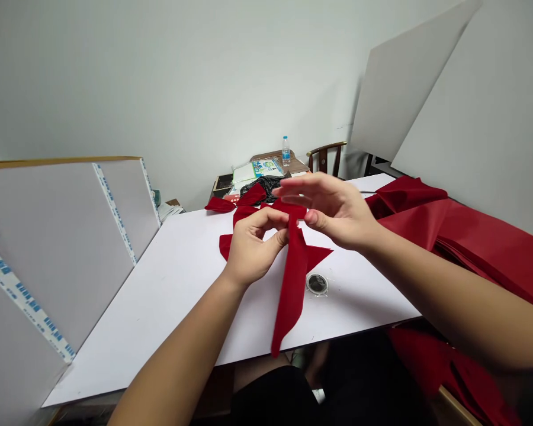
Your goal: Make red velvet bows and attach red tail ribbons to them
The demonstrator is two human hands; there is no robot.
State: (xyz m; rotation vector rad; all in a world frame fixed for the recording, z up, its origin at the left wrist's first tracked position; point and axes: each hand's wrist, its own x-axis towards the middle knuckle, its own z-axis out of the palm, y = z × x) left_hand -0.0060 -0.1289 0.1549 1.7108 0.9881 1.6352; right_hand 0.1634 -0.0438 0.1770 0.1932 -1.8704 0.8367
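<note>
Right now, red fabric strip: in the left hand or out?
In: the left hand pinches the red fabric strip, its tail hanging below.

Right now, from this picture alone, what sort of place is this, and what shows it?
Probably an indoor workspace for fabric craft, though I cannot be sure: there is a white table, red fabric heaped at the right, and a red strip pinched in the left hand.

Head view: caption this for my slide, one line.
Left hand pinches a red fabric strip above a white table, the right hand open beside it.
</note>
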